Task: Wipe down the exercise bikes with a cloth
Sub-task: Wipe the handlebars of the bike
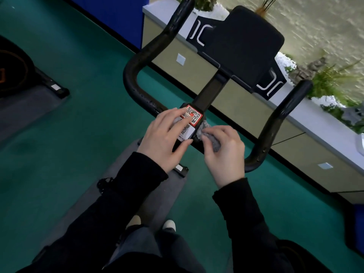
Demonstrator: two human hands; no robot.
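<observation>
Head camera looks steeply down, close above handlebar [137, 75].

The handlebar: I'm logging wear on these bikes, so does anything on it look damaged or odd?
Yes. The handlebar coating looks chipped and rough on its left bend, running toward the QR sticker. The right side looks smooth. The right hand presses a grey cloth beside the sticker.

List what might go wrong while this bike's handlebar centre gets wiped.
1. The crumpled grey cloth in the right hand rubs beside the red and white QR code stickers; rubbing might lift their edges or smear the print.
2. The left hand covers part of the stickers, so that patch may stay unwiped.
3. The black curved handlebar looks flaky on its left bend; the cloth could snag there.
</observation>
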